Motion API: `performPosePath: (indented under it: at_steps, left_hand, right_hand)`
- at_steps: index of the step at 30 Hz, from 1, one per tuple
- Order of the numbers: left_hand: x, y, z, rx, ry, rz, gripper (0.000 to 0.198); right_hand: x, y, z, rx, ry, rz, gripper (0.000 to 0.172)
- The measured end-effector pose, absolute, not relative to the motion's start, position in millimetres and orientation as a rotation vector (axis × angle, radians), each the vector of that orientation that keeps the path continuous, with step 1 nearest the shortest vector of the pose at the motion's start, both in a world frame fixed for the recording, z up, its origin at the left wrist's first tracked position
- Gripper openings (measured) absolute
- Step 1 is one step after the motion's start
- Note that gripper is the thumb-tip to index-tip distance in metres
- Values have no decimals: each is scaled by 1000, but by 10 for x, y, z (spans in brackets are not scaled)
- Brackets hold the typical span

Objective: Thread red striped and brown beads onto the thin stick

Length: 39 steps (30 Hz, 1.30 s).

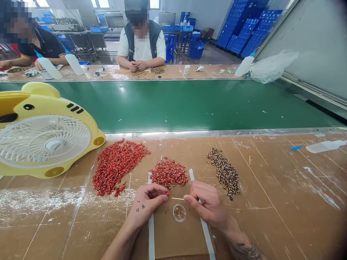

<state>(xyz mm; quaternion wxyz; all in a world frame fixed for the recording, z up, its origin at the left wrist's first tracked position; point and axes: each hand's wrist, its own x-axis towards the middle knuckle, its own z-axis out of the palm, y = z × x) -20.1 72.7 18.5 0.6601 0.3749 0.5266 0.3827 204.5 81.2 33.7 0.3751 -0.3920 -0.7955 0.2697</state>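
My left hand (148,204) pinches a tiny red piece (166,194) between thumb and fingertips. My right hand (206,204) holds a thin wooden stick (177,198) pointing left, its tip close to that red piece. Just below the gap between my hands sits a small round glass dish (179,212) with amber liquid inside. Two heaps of small red pieces lie ahead: a smaller one (168,173) right above my hands and a larger one (116,166) to the left. A strip of dark and tan beads (224,173) lies to the right.
A yellow desk fan (43,141) stands at the left of the cardboard-covered bench (271,202). Beyond the bench edge runs a green conveyor belt (173,104). Across it, a seated person (141,45) works at another bench, and another person (35,47) sits further left. Blue crates (244,32) are stacked behind.
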Motion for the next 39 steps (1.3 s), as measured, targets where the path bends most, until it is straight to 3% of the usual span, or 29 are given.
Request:
performPosePath:
  at_steps: [5,9,14,16,26,39]
  left_hand:
    - [-204,739,194,862,1178,850,17]
    - [-213,739,162,889,1232,849,17]
    - [-216,746,123,900,1212,832,20]
    - [-219,746,113,904,1209,834,20]
    - [-222,743,151,891,1205,844,20]
    - [-157,709,164,990,1232,959,11]
  right_hand:
    - [2195,769,358,-1012,-2341,705,47]
    - [2481,772,366,-1198,-2230,720,46]
    - [2953,830,459,-1536,-2132,683,14]
    - [3021,841,459,-1565,-2239,689,15]
    - [2904,933,325,-1475,-2409,614,20]
    - [1913,829,455,-1076,-1911,990,13]
